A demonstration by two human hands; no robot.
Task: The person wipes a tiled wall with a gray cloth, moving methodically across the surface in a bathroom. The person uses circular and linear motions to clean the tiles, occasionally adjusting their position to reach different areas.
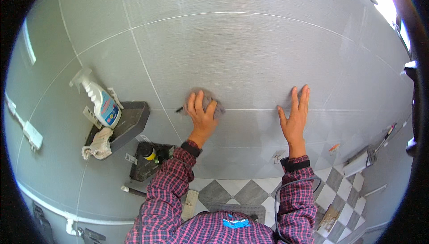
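My left hand (203,120) presses a blurred greyish-brown cloth or scrubbing pad (219,109) against the grey tiled wall (241,59), over a horizontal grout line. Most of the pad is hidden under my fingers. A short dark mark or strip (179,109) shows just left of it. To the right, my right hand (295,120) is empty, its fingers apart and its tips at or very near the wall, where a faint shadow falls beside them. I cannot tell how firmly it touches. Both forearms wear checked sleeves with black cuff bands.
At left, a dark corner shelf (134,120) holds a white spray bottle (106,104) and a crumpled cloth (100,145). A lower corner shelf (142,170) bears a dark jar (146,150). White pipe (100,222) runs low at left. A mat (258,208) lies on the checkered floor (216,193).
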